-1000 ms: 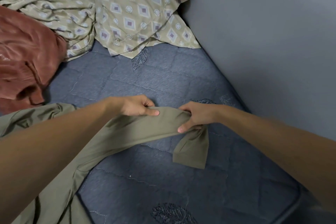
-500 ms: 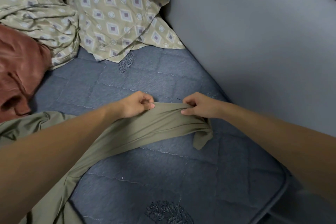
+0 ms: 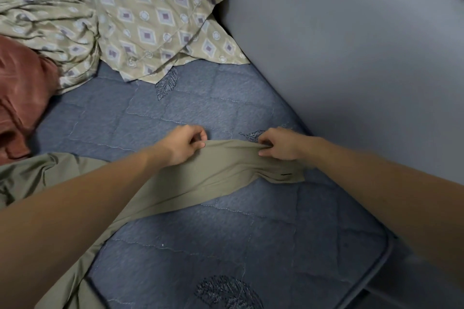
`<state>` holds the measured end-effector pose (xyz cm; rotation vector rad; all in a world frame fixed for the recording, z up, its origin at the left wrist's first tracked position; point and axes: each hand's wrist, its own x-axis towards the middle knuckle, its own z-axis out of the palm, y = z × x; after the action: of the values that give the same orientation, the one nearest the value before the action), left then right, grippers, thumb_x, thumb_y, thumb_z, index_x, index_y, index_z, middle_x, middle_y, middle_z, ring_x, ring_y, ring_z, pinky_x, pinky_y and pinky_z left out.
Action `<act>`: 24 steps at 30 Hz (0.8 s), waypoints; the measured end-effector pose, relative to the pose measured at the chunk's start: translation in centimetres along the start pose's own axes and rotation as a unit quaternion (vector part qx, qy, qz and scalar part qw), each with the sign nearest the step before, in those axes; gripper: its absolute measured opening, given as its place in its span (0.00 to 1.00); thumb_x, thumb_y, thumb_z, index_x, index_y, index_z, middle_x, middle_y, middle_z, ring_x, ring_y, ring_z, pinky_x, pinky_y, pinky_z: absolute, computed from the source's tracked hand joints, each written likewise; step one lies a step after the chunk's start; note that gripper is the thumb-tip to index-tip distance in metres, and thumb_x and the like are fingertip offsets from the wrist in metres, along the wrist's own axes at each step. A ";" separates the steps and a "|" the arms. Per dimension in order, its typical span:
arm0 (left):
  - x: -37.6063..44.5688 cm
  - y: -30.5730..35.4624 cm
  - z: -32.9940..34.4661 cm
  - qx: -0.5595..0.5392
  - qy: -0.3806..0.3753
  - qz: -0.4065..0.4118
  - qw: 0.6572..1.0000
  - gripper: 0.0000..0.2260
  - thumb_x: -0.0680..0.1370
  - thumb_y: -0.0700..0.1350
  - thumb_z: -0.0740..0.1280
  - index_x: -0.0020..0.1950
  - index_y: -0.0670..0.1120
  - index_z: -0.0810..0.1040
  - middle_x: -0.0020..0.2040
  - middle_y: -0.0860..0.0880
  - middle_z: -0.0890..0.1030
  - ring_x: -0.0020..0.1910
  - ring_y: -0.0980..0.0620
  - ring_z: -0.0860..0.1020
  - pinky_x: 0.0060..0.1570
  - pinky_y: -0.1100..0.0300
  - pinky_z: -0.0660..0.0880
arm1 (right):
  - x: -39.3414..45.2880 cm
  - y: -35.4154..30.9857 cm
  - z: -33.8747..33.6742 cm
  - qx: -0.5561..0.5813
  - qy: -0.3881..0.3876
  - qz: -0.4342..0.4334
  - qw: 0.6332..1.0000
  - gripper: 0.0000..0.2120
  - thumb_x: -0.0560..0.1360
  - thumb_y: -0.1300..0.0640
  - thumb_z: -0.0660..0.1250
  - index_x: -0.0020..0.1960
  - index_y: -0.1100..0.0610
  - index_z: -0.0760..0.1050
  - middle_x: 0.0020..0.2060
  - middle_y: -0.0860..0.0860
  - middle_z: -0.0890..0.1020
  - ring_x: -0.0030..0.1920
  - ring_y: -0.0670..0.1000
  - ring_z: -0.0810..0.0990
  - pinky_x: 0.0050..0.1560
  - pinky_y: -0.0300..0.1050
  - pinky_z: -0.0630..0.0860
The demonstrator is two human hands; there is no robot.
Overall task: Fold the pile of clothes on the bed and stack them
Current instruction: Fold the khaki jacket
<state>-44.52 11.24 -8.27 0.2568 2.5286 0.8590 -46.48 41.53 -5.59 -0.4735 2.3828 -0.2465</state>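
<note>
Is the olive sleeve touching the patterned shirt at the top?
Apart. The head view shows the olive sleeve, pinched by the left hand and right hand, with bare blue mattress between it and the patterned shirt.

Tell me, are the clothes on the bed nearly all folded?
Not nearly. No folded stack shows. The left hand and right hand pinch the olive garment, stretched over the mattress. The patterned shirt and rust-red garment lie crumpled.
</note>
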 end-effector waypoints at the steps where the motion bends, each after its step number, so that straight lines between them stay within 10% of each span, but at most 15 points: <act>1: 0.0 -0.4 -0.1 0.012 -0.002 -0.004 1.000 0.04 0.81 0.39 0.70 0.50 0.49 0.78 0.44 0.50 0.81 0.46 0.47 0.78 0.49 0.54 0.74 | 0.1 0.1 0.4 -0.020 0.013 0.013 1.000 0.05 0.80 0.48 0.70 0.49 0.48 0.78 0.46 0.47 0.82 0.51 0.54 0.80 0.49 0.48 0.75; 10: -3.8 -5.1 -3.1 0.072 0.095 -0.024 0.993 0.17 0.78 0.48 0.73 0.66 0.51 0.77 0.61 0.48 0.77 0.66 0.44 0.73 0.67 0.45 0.70 | 2.8 -6.5 2.8 0.001 0.118 -0.073 0.990 0.18 0.77 0.51 0.73 0.64 0.50 0.72 0.59 0.49 0.74 0.63 0.53 0.73 0.63 0.52 0.72; 24: -28.8 -22.2 -12.4 0.100 0.253 -0.163 0.948 0.23 0.78 0.56 0.72 0.71 0.52 0.75 0.62 0.47 0.74 0.64 0.44 0.70 0.64 0.46 0.70 | 9.5 -39.1 9.1 0.017 0.060 -0.246 0.967 0.31 0.78 0.47 0.72 0.76 0.51 0.66 0.72 0.51 0.71 0.73 0.56 0.69 0.73 0.56 0.67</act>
<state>-25.74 -21.88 -2.86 -0.3614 3.0135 0.5889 -36.56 1.48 -6.31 -1.0595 2.3370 -0.5490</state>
